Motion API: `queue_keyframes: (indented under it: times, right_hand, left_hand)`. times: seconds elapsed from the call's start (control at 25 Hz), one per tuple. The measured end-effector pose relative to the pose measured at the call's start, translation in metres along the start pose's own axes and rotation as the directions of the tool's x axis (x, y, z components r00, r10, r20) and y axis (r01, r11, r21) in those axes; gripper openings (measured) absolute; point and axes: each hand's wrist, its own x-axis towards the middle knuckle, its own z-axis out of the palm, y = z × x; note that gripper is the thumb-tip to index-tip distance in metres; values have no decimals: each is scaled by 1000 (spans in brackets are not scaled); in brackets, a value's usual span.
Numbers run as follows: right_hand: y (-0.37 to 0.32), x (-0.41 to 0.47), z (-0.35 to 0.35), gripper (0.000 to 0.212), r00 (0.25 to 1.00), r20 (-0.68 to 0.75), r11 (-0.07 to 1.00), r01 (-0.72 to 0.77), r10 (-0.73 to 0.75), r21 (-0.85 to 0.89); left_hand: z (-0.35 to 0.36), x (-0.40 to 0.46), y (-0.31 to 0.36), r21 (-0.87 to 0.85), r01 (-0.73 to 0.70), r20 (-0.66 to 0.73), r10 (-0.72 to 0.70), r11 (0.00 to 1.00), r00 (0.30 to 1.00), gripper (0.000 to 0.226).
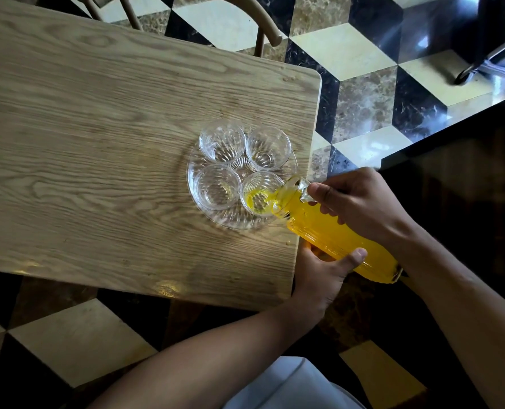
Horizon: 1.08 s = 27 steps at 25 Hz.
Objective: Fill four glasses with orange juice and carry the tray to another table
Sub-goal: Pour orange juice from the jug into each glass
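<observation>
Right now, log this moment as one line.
step: pouring | left hand + right hand: holding juice bottle | near-right glass: filling | other three: empty | tray: on table

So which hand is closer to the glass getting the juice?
Right. The right hand grips the bottle at its neck, just beside that glass; the left hand supports the bottle's body lower down, farther off.

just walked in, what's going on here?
A person is pouring orange juice from a tilted glass bottle into the near-right glass of four on a clear round tray on the wooden table. The right hand grips the bottle near its neck; the left hand supports its body from below. That glass holds only a little juice; the other three look empty.
</observation>
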Motion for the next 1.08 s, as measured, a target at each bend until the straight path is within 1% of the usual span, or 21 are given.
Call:
queue_keyframes:
  times: [0.12, 0.24, 0.36, 0.52, 0.72, 0.88, 1.08]
  right_hand:
    - [0, 1, -1, 35, 1000, -3, 1000, -2, 2, 0]
    - [-1, 3, -1, 35, 1000, 4, 1000, -5, 5, 5]
    - [1, 4, 1, 32, 1000, 18, 1000, -7, 7, 9]
    - [0, 5, 1, 33, 1000, 27, 1000, -16, 16, 14]
    - [-2, 6, 0, 33, 999, 38, 1000, -19, 18, 13]
    - [-2, 7, 1, 35, 999, 42, 1000, -21, 20, 22]
    - [-2, 7, 2, 31, 999, 52, 1000, -16, 15, 27]
  left_hand:
    - [-1, 1, 3, -16, -12, 15, 12, 1000, 1000, 108]
    - [-1, 1, 5, -8, -23, -5, 22, 1000, 1000, 107]
    - [-1, 1, 5, -15, 1, -21, -1, 1000, 1000, 107]
    - [-1, -2, 7, -52, 18, 8, -17, 998, 1000, 105]
    - [-1, -8, 12, -83, 4, 40, -1, 997, 999, 88]
    - [-1, -9, 14, -108, 12, 30, -9, 994, 1000, 89]
    - [-2, -10, 15, -125, 5, 20, -2, 992, 1000, 83]
